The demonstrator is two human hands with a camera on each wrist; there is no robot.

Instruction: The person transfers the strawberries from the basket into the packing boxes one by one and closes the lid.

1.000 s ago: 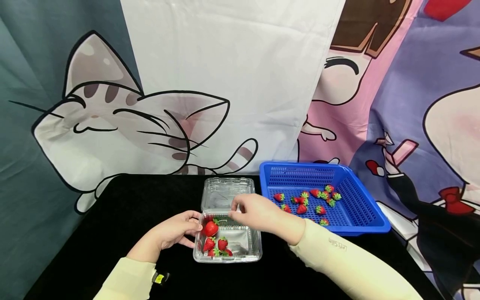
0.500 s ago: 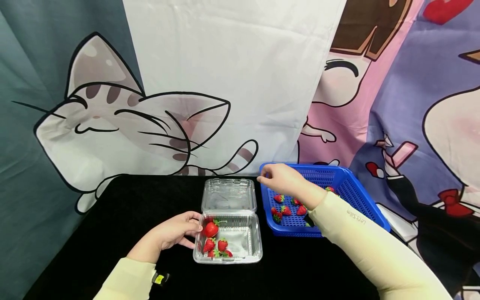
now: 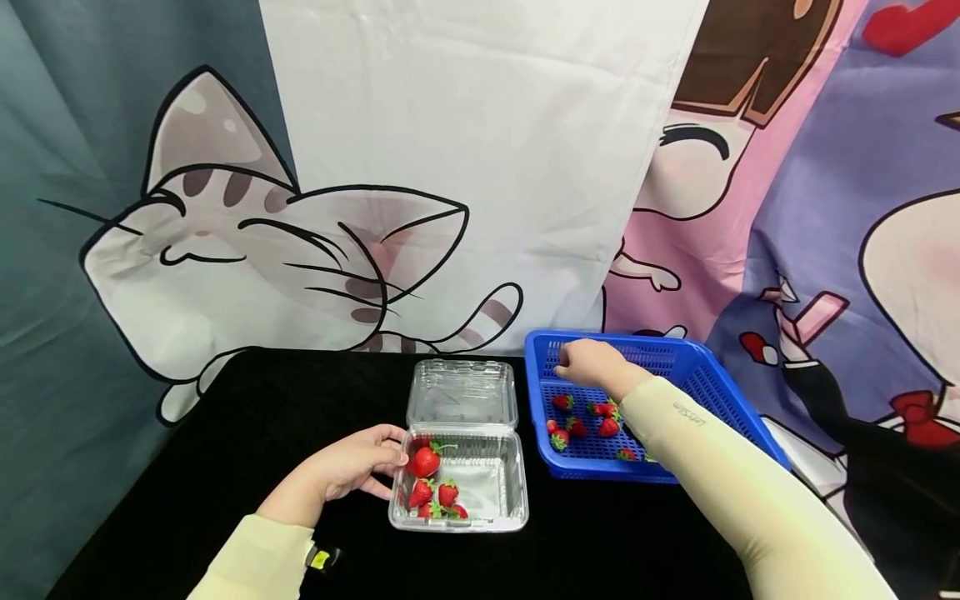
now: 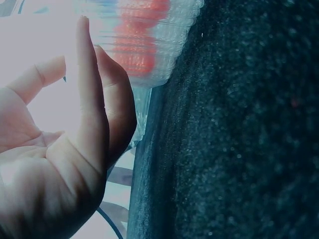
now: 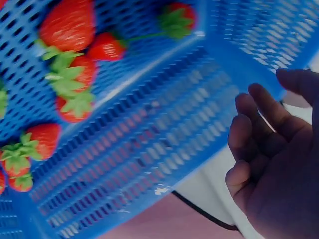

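From my end, the clear box sits just below centre of the head view, lid flipped open toward the top, so the opened pair runs lengthwise up and down the frame. Its top strawberry points its stem right; other berries bunch below it. Left hand is pinching the box's left edge, but I can't make out every fingertip: the left wrist view is washed out upper left and berries show as red smears through plastic. Right hand hangs over the blue basket, fingers loosely bent, thumb apart from them. Basket's long axis runs left to right, sleeve hiding part of it. In the right wrist view, a big strawberry, upper left, aims its leafy end down; some berries get cut off at the left edge.
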